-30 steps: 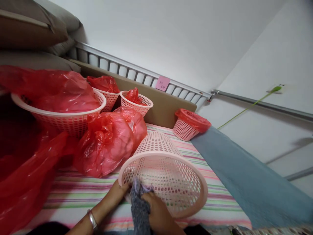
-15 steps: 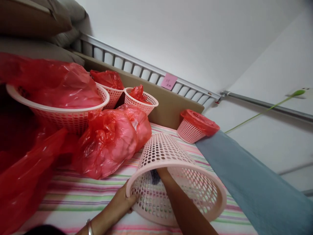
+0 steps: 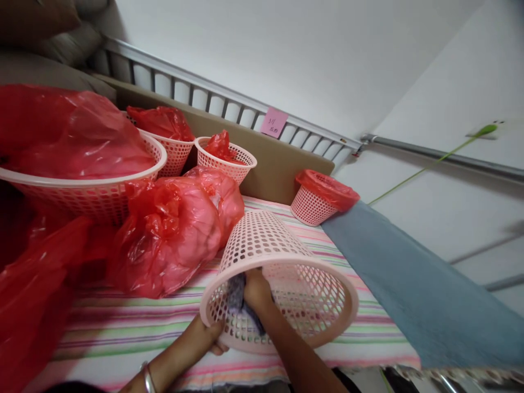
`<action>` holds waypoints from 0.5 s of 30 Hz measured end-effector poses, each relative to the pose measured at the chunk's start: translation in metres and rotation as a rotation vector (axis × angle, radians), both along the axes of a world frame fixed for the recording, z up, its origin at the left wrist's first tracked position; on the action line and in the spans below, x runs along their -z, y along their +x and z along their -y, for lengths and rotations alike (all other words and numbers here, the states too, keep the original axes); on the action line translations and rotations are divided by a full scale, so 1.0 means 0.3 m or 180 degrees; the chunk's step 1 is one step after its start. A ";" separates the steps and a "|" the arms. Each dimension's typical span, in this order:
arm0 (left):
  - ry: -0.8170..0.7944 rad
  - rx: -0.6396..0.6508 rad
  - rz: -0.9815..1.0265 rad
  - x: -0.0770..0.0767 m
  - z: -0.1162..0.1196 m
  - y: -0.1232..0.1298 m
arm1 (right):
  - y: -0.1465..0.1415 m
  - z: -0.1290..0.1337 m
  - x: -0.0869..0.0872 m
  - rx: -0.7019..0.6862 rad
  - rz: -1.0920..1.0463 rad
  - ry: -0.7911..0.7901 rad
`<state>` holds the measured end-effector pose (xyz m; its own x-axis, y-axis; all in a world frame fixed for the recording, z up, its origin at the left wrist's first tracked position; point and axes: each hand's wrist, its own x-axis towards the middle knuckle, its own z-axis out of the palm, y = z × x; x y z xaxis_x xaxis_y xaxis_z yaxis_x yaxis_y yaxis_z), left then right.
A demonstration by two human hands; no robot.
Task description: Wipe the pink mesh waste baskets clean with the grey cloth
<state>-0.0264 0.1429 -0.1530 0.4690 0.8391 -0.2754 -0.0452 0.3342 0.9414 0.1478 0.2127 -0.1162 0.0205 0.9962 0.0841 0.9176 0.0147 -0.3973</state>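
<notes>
Head view: tipped basket contains right hand gripping grey cloth

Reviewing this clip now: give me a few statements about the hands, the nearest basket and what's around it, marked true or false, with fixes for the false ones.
1. The left hand holds the basket at its rim. True.
2. The right hand is outside the basket. False: it is inside, holding a greyish cloth.
3. A silver bangle is on the left wrist. True.
4. The basket stands upright. False: it lies on its side, its opening toward the camera.
</notes>
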 end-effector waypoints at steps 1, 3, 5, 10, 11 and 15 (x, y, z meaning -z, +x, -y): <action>0.0006 0.0001 -0.0025 -0.002 -0.001 -0.002 | -0.005 0.077 -0.002 -0.0112 0.0074 -0.0058; 0.0070 0.0022 -0.0079 -0.012 -0.002 -0.006 | -0.007 0.233 -0.006 -0.0385 0.0254 -0.0204; 0.0172 0.0042 -0.0111 -0.024 0.000 -0.008 | 0.005 0.364 -0.021 -0.0694 0.0347 -0.0464; 0.0273 0.0051 0.0008 -0.040 0.007 -0.010 | 0.069 0.446 -0.148 -0.0750 -0.0128 -0.0792; 0.0257 0.0063 0.0027 -0.041 0.007 -0.011 | 0.079 0.418 -0.182 -0.0606 -0.0297 -0.0654; 0.0200 0.0130 0.0113 -0.045 0.004 -0.011 | 0.095 0.211 -0.260 -0.0003 -0.0701 0.0032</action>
<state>-0.0299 0.1418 -0.1394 0.5117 0.8342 -0.2055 -0.0664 0.2769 0.9586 0.1764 0.1492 -0.0381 0.0385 0.9954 0.0875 0.8086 0.0204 -0.5880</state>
